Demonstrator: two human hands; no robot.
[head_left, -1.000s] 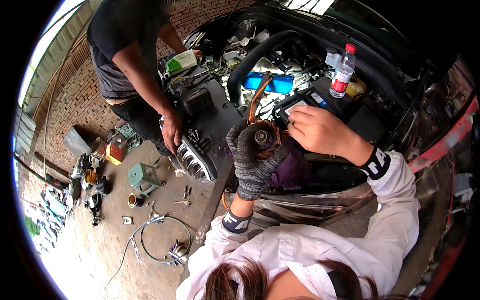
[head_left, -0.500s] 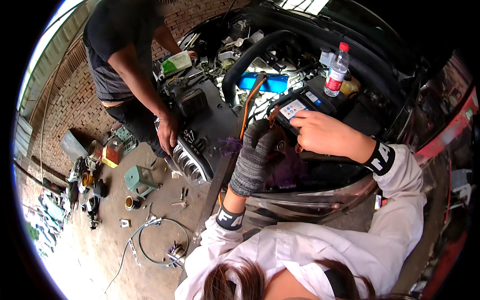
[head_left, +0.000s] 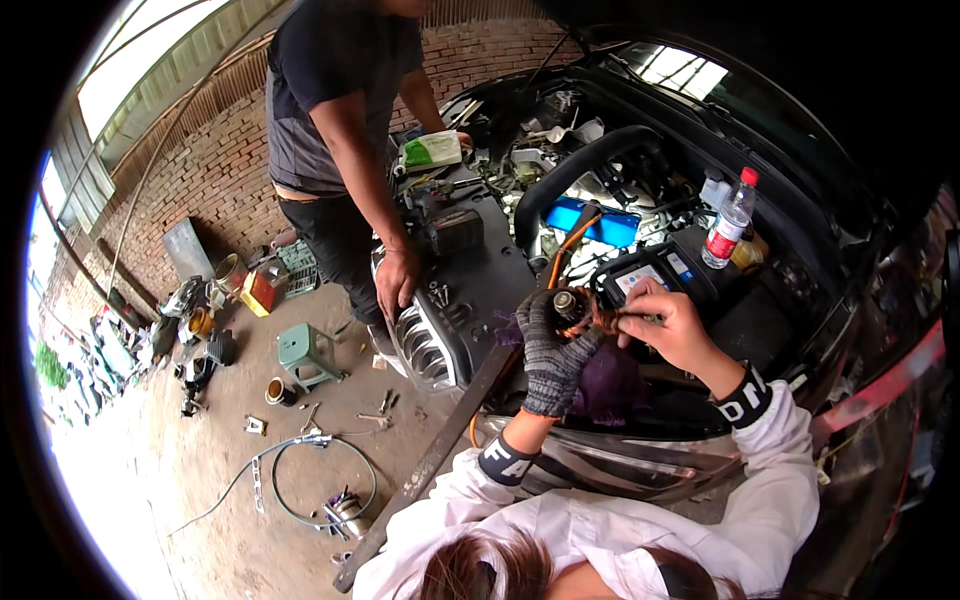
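Grey knit covers the left hand [head_left: 548, 352], whose fingers are curled tight around a small copper-wound motor part [head_left: 578, 310] with a round metal end facing up; the bare right hand [head_left: 672, 330] meets it from the right, fingertips pinched on the part's copper side; both hands hold it above the front edge of the open engine bay [head_left: 600, 180], just over a purple cloth [head_left: 605, 385] and near the black battery [head_left: 650, 280]; an orange cable [head_left: 562, 250] runs up behind the part toward a blue cover [head_left: 595, 222]; a clear water bottle [head_left: 730, 220] with a red cap stands right of the battery; another person's hand [head_left: 396, 283] rests on the car's chrome grille [head_left: 425, 350]; on the ground to the left stand a green stool [head_left: 305, 350] and a coiled hose [head_left: 320, 480].
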